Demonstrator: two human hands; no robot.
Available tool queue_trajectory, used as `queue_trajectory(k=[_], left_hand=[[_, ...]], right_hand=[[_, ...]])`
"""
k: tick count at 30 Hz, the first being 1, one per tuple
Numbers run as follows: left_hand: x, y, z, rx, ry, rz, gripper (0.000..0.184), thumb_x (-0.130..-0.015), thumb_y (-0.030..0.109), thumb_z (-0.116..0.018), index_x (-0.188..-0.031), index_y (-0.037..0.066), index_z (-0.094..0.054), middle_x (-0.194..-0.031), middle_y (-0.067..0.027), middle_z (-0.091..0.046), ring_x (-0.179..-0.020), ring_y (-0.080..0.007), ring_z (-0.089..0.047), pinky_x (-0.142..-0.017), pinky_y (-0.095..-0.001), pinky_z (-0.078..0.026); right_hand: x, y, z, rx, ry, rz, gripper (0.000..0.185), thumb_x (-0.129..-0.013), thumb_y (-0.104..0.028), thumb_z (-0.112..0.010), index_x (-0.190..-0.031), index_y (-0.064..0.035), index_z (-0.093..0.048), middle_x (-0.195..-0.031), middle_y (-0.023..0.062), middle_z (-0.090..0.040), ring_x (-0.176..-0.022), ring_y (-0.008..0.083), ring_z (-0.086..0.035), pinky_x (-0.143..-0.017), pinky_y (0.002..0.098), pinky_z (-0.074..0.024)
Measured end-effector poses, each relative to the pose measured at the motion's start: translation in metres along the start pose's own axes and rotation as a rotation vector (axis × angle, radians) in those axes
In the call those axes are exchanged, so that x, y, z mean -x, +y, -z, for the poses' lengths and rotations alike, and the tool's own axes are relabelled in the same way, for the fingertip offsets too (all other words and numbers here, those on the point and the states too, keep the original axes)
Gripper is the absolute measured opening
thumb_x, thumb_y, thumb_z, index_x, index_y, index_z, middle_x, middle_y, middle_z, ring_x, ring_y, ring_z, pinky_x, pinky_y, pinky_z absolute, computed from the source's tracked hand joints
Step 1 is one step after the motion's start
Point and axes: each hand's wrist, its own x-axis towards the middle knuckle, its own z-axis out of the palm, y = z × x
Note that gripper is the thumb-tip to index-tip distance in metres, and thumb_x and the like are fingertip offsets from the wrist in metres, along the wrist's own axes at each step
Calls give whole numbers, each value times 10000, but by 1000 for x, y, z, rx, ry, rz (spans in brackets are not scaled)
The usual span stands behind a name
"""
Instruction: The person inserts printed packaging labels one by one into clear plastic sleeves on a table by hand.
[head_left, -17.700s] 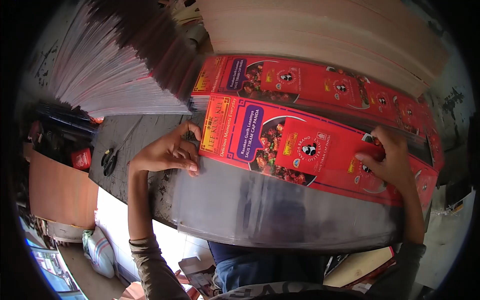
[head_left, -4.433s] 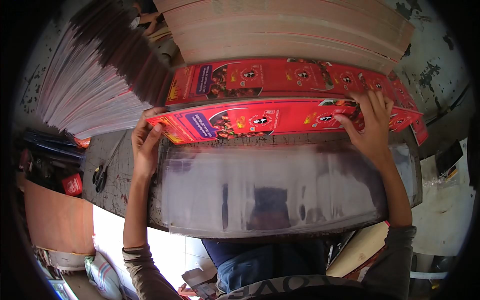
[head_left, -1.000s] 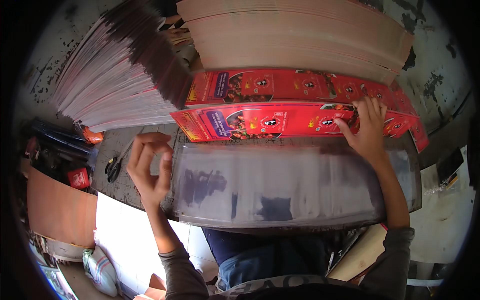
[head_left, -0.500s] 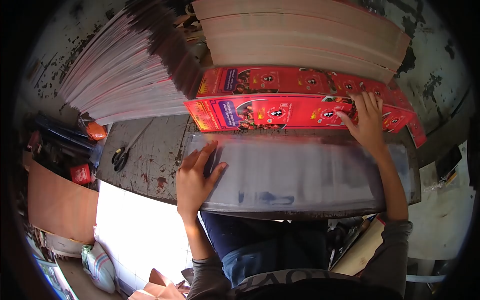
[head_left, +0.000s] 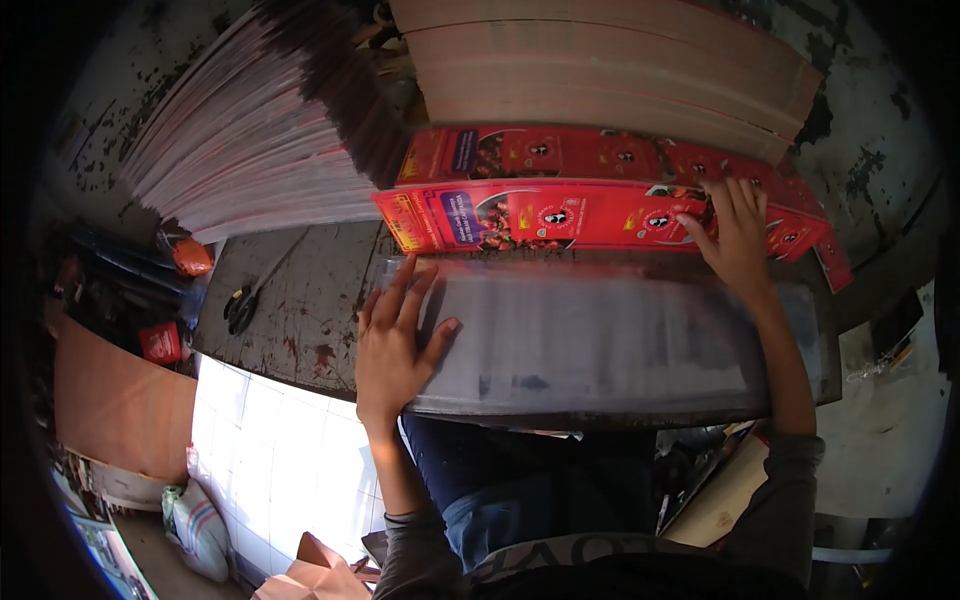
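Fingers (head_left: 732,200) of the right hand (head_left: 737,245) are bent over the top edge of a red card (head_left: 605,222), with the thumb set against its near face, so the card is held upright toward its right end. Whether one card or several are pinched cannot be told. By the left hand (head_left: 388,352) nothing is gripped: its fingers are loosely spread and laid on the left end of the clear film (head_left: 590,340), just near of the card.

The film is laid flat along the near side of the table (head_left: 300,310); the card is placed on its far side. More red card (head_left: 582,150) is seen just behind.

Scissors (head_left: 241,308) are set down on the left, touched by neither hand. At far left, a thick pile (head_left: 265,165) is fanned out; at the far side, a tall brown stack (head_left: 600,75) is seen.

As judged from this, the card is raised and steadied but not covered by the film. Whether the piles are finished or waiting cannot be told, nor how much is left.
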Motion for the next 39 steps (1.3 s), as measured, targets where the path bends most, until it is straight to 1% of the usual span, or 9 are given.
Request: queue_trajectory(k=[2,5,8,16,19,23,25,32,39], left_hand=[[-1,0,-1,18,17,38,499,-793,336,-624,-1219,101,-515,-1261,-120,-504,-1157,-296,-478,-997,-434,-319],[-1,-4,-3,22,22,38,532,-782,323,-640,-1241,97,-494,-1195,-132,-552,-1097,-308,-518,-988,-447,-328],[-2,-2,0,131,-14,98,536,-767,311,-661,-1228,88,-505,-1094,-136,-604,-1028,-308,-556,-980,-442,-342],[-2,-7,-3,133,47,69,514,-721,259,-713,-1173,75,-553,-994,-102,-633,-883,-282,-582,-868,-405,-407],[-2,-1,0,186,34,98,483,-724,224,-709,-1159,72,-564,-973,-88,-632,-898,-272,-573,-866,-388,-404],[-1,-1,1,139,-63,130,462,-738,225,-695,-1156,76,-567,-1003,-92,-618,-933,-264,-561,-889,-394,-389],[0,-3,-1,14,5,3,445,-752,235,-680,-1152,75,-571,-1061,-101,-600,-962,-266,-549,-910,-420,-373],[-4,-7,-5,19,1,-22,436,-759,245,-668,-1142,58,-573,-1097,-115,-588,-957,-298,-548,-912,-440,-370],[-6,-1,-1,106,-49,109,414,-737,242,-688,-1100,59,-603,-979,-94,-589,-889,-279,-552,-842,-384,-397]], right_hand=[[-1,-1,3,-22,-1,-4,414,-757,-343,-666,-999,-31,-541,-892,93,-520,-862,285,-480,-815,426,-330],[-2,-1,7,-128,53,-48,400,-748,-329,-680,-1008,-54,-552,-910,70,-544,-869,257,-491,-829,408,-313],[2,5,10,-139,-9,-109,386,-742,-314,-693,-1014,-71,-565,-910,48,-564,-867,230,-498,-830,384,-301],[2,13,11,-97,80,-150,369,-741,-300,-696,-1005,-73,-574,-876,49,-559,-850,217,-496,-805,364,-299],[4,13,11,-63,-13,-71,356,-746,-294,-687,-997,-69,-572,-856,56,-544,-846,227,-489,-791,369,-305],[3,9,6,-41,-19,-74,344,-752,-292,-677,-989,-67,-570,-841,62,-532,-844,236,-484,-783,375,-310],[2,9,6,-50,-9,-65,337,-756,-289,-673,-988,-67,-570,-840,64,-532,-835,243,-481,-781,380,-312],[3,8,5,-48,19,-64,334,-758,-298,-671,-976,-68,-566,-839,64,-536,-831,243,-481,-783,389,-312],[7,8,5,-18,42,-78,319,-763,-318,-674,-934,-73,-562,-825,40,-556,-815,226,-489,-777,380,-310]])
